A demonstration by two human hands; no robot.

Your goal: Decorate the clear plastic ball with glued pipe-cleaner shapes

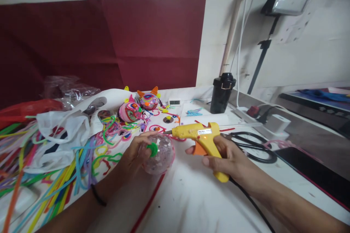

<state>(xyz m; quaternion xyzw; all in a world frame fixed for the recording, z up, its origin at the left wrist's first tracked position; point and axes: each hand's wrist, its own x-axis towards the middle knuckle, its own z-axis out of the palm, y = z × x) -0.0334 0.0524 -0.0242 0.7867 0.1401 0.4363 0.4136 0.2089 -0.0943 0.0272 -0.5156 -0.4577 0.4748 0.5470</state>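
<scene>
Ball (162, 158) is sitting inside table (197, 204) back edge, left hand (133, 154) clamping fingers on its left, right hand (232, 156) gripping gun (195, 132).

Glue gun (203, 134) right of ball (162, 159)

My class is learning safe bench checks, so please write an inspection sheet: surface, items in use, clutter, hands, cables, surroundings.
Surface: white tabletop, some dark marks.
Items in use: yellow glue gun; clear round object; green piece.
Clutter: pipe cleaners heaped left; scissors and phone right.
Hands: left hand on the clear round object, fingers by the green piece; right hand grips the glue gun.
Cables: black cord below the glue gun; white cable along the wall.
Surroundings: dark red sheet on the wall.
</scene>
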